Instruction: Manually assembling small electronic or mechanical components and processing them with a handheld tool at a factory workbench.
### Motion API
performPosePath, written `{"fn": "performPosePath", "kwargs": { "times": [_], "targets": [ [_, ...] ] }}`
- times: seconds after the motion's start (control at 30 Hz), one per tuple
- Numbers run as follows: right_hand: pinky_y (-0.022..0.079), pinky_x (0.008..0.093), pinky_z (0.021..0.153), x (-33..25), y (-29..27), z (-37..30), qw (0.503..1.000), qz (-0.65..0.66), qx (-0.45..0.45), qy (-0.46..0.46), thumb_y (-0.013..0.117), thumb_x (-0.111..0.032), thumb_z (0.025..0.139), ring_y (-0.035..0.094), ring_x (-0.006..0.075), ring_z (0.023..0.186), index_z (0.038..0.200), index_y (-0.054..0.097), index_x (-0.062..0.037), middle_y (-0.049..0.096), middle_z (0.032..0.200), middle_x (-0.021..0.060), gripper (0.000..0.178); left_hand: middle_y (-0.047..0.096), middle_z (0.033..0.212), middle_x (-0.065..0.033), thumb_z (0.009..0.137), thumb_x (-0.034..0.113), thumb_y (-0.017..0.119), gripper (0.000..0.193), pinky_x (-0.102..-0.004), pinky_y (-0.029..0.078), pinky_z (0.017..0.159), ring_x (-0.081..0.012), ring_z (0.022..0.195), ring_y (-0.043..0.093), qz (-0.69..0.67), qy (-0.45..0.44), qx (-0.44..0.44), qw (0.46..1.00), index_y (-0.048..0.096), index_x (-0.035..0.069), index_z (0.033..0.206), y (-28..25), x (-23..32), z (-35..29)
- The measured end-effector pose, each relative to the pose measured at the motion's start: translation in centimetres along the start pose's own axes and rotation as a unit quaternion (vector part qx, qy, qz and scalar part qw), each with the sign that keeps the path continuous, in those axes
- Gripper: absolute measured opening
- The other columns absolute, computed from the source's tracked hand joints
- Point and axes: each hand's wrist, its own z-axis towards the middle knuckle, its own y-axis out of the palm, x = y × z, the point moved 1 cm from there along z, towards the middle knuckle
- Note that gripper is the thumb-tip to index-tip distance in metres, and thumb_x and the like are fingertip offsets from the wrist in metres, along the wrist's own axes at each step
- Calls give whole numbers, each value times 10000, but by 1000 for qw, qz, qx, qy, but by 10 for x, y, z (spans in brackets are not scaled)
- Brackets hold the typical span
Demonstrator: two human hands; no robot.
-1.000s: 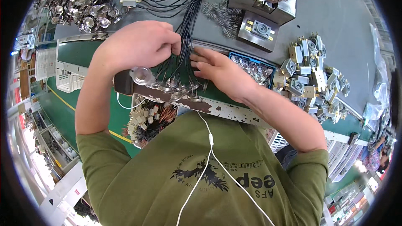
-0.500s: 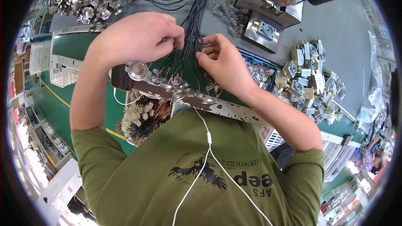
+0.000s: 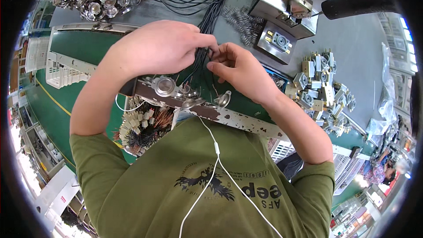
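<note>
Grey benchtop is bordered by a green strip and a chipped white rail, set just beyond the wearer's green shirt. Black wires are gathered near the middle into a bundle that is run down to where the two hands meet; round metal discs are clustered below, by the rail. The left hand is curled over the bundle, but whether it is gripped cannot be told, its fingertips being partly hidden. The right hand is bent beside the wires, thumb and fingers curled; whether a strand is pinched cannot be made out. Coiled springs are piled beyond.
</note>
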Motion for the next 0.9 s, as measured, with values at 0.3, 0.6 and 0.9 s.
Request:
{"fn": "performPosePath", "kwargs": {
  "times": [0.3, 0.6, 0.9],
  "targets": [
    [521, 235, 689, -3, -2, -1, 989, 114, -64, 68, 672, -128, 998, 634, 81, 786, 1202, 649, -28, 702, 983, 21, 228, 652, 899, -132, 849, 75, 603, 303, -477, 555, 743, -344, 884, 688, 103, -15, -18, 994, 609, 125, 1148, 5, 4, 5],
    [564, 258, 579, -12, -1, -2, 994, 24, -71, 84, 613, -157, 1031, 702, 127, 644, 1330, 601, 32, 751, 846, 103, 354, 651, 899, -118, 865, 86, 580, 171, -466, 556, 755, -328, 884, 685, 78, 4, -16, 997, 654, 92, 1019, 6, -9, 5],
    [428, 228, 435, -18, 7, 4, 992, -8, -34, 122, 653, -207, 1016, 584, 72, 490, 1250, 649, -31, 690, 683, 39, 292, 639, 917, -112, 877, 71, 608, 93, -450, 522, 776, -332, 901, 651, 25, 3, -23, 999, 647, 56, 960, 0, -17, 0]
  ]
}}
